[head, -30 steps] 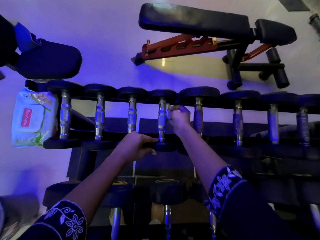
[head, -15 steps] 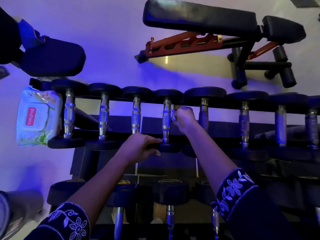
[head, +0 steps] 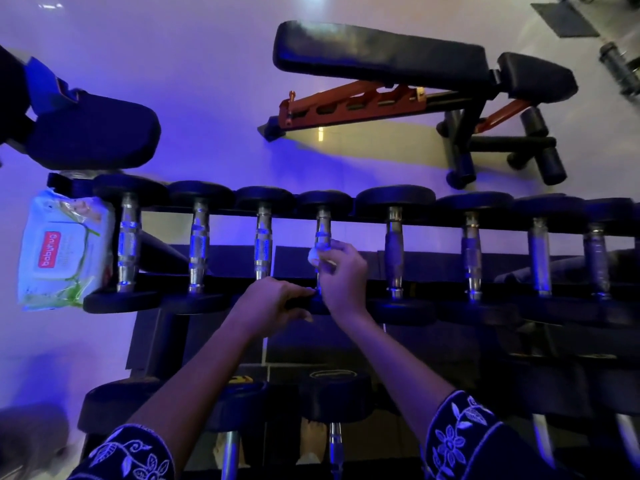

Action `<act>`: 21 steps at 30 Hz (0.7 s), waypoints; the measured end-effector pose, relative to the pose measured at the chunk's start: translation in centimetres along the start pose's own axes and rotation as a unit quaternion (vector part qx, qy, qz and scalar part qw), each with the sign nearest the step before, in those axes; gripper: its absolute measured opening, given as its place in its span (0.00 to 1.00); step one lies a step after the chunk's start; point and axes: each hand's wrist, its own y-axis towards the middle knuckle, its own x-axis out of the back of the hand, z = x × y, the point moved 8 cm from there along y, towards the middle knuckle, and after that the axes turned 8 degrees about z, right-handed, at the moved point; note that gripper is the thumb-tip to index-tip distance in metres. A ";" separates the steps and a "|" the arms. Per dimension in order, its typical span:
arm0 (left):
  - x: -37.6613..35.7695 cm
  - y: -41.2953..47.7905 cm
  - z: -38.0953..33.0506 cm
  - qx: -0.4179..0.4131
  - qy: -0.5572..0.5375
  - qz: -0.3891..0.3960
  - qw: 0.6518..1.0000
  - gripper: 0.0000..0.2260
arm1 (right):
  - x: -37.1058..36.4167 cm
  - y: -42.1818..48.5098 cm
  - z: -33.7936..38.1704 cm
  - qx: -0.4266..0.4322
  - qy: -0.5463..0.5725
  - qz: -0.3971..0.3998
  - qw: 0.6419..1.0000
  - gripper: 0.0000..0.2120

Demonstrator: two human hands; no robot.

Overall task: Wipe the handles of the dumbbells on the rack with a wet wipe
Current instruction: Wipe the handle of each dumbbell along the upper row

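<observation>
Wiping stroke: right hand (head: 343,271) moved down the handle (head: 322,225) of the fourth dumbbell (head: 325,202)
The hand has travelled from the handle's far section toward the near weight head. The far section is now exposed, and the wet wipe (head: 314,257) now shows as a white wad at the handle's left side

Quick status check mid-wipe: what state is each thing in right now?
Right hand: pinching the wet wipe against the handle of the fourth dumbbell from the left.
Left hand: gripping that dumbbell's near head.
Other top-row dumbbells: racked, untouched.
Wipes pack: lying at the left end of the rack, flap looks closed.
</observation>
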 end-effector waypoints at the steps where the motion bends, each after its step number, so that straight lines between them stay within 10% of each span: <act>1: 0.0 0.0 -0.1 0.000 0.001 0.001 1.000 0.23 | 0.0 0.4 0.2 0.011 -0.011 0.006 1.000 0.07; 21: 0.3 0.0 -0.6 0.015 -0.006 0.005 1.000 0.23 | 0.9 4.9 -1.0 -0.104 0.082 -0.012 0.991 0.05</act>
